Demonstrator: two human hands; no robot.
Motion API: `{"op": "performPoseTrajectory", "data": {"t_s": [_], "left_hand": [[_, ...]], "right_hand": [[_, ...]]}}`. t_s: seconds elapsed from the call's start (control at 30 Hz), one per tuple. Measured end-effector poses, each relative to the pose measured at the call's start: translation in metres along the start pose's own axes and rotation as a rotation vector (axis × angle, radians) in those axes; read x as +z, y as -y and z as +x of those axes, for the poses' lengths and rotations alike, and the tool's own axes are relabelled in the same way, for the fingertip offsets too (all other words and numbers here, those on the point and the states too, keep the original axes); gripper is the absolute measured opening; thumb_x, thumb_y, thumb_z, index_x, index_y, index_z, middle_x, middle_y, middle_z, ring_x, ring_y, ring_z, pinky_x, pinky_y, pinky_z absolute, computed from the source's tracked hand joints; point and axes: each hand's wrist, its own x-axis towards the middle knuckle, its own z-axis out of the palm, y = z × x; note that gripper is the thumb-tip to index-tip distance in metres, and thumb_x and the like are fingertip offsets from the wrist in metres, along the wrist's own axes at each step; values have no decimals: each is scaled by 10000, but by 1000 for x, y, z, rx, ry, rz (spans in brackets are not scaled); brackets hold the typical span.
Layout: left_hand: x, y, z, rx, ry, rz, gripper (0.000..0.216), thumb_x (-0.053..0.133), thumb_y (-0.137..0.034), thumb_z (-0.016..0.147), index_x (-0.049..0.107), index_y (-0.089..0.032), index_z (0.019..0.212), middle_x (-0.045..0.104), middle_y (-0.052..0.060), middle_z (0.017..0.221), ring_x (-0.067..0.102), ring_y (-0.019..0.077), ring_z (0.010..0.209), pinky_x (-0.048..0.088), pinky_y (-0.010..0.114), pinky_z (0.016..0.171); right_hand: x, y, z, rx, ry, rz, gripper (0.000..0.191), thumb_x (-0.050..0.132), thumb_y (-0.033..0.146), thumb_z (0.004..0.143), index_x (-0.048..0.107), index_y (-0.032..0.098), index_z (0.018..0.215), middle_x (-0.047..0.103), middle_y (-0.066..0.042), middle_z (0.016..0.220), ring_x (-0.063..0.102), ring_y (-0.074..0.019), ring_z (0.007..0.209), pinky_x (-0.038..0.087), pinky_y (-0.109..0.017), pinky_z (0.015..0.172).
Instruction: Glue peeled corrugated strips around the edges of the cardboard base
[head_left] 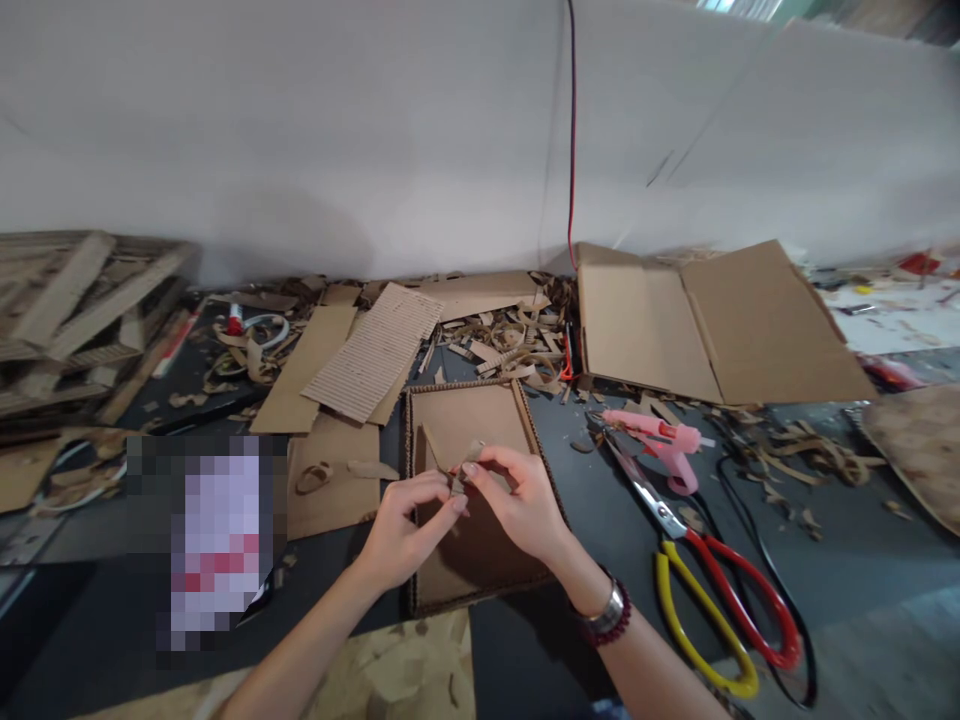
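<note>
My left hand (409,525) and my right hand (521,498) meet over a shallow cardboard tray (465,405) with a corrugated rim. Between them is a small torn cardboard strip (456,480), pinched by the fingertips of both. One thin end of the strip points up and to the left. To the right of the tray lie scissors (667,515) with one yellow and one red handle. A pink glue gun (660,435) rests just behind their blades.
Flat cardboard pieces (375,350) and curled scraps (510,335) cover the back of the dark table. An opened cardboard box (645,320) leans at the back right. Cardboard strips (67,300) are piled at far left, and a black cable (757,540) runs beside the scissors.
</note>
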Motion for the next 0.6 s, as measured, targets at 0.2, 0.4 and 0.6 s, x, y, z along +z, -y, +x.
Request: {"op": "performPoseTrajectory", "data": {"t_s": [0.2,0.4,0.6], "left_hand": [[-1,-2,0,5,11,-7,294,489,-240,833,566,-159,561,576,15,551,524,136,572,397,247,593],[0,-3,0,9,42,-10,327,479,-262,838,559,-163,537,575,28,555,526,145,586,397,255,593],[0,-3,0,19,68,-17,317,476,-272,833,550,-168,542,613,53,600,550,170,641,414,283,644]], "right_hand": [[1,-2,0,19,-3,43,144,539,277,796,615,171,736,678,-51,723,630,-162,672,505,-255,626],[1,-6,0,66,-22,127,159,527,319,803,571,182,734,663,-47,717,639,-165,676,530,-264,629],[2,-6,1,92,-46,163,182,517,342,813,519,190,713,625,-19,657,615,-138,612,505,-223,550]]}}
